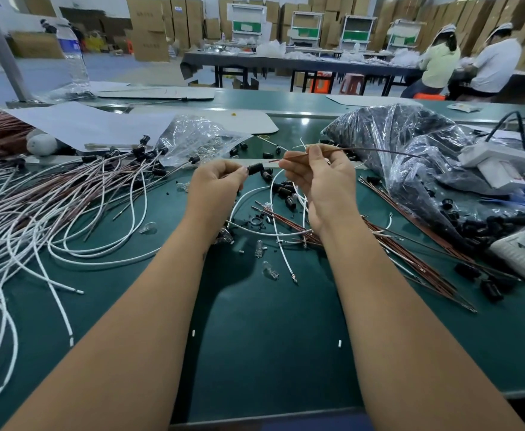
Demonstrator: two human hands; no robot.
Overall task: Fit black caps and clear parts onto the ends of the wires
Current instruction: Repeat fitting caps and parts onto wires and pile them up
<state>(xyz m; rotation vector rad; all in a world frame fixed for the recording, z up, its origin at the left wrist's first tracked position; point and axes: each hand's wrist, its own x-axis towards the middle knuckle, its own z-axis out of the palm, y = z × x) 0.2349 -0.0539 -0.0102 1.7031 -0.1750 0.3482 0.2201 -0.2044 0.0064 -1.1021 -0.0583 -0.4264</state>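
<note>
Head view: 2 bare forearms are seen reaching over a green table. A black cap is pinched between the fingertips of the left hand, its open end turned toward the right. A thin brown wire is gripped by the thumb and fingers of the right hand; its short free end is pointed at the cap, just apart from it, while the rest of the wire is seen arching away to the right over the bag of black caps. That clear plastic bag is slumped on the right of the table, with loose caps spilled beside it.

A smaller clear bag, filled with clear parts, is placed beyond the left hand. A few clear bulbs are scattered on the mat between the forearms, near loose black caps lying just past the hands. A heap of white and brown wires already fitted with caps is spread across the left side. Bare brown wires are laid in a fan on the right, under the right wrist. A white wire is looped on the table below the hands.
</note>
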